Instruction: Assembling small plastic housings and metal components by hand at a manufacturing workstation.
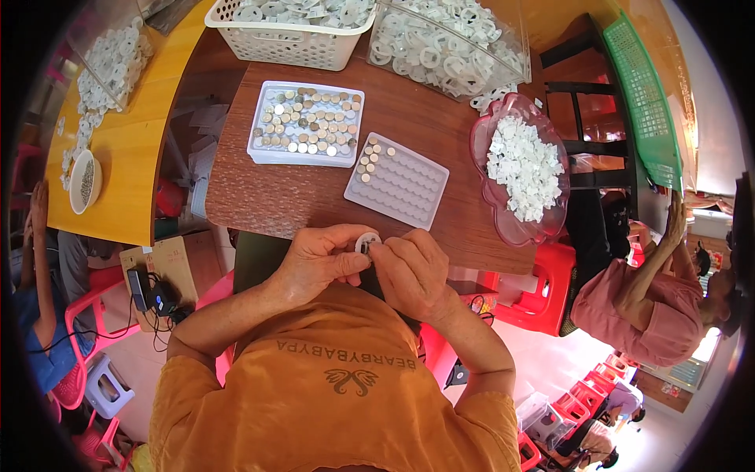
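Observation:
At the table's near edge, my left hand (329, 253) pinches a small white round plastic part (366, 241) between thumb and fingers. My right hand (414, 271) is closed against the same part, its fingertips at the right side; anything smaller between them is hidden. Just beyond lies a pale compartment tray (409, 186) with several gold-coloured discs (369, 159) at its left end. Behind it to the left, a white tray (303, 160) carries many silver and gold-coloured discs (313, 126). A scalloped pink bowl (515, 234) of small white plastic pieces (525, 169) stands to the right.
A white perforated basket (287, 49) and a clear box (377, 31), both full of white parts, stand at the back. On the yellow table (130, 185) at left is a white bowl (76, 193). Red stools (543, 287) and another person (645, 311) are at right.

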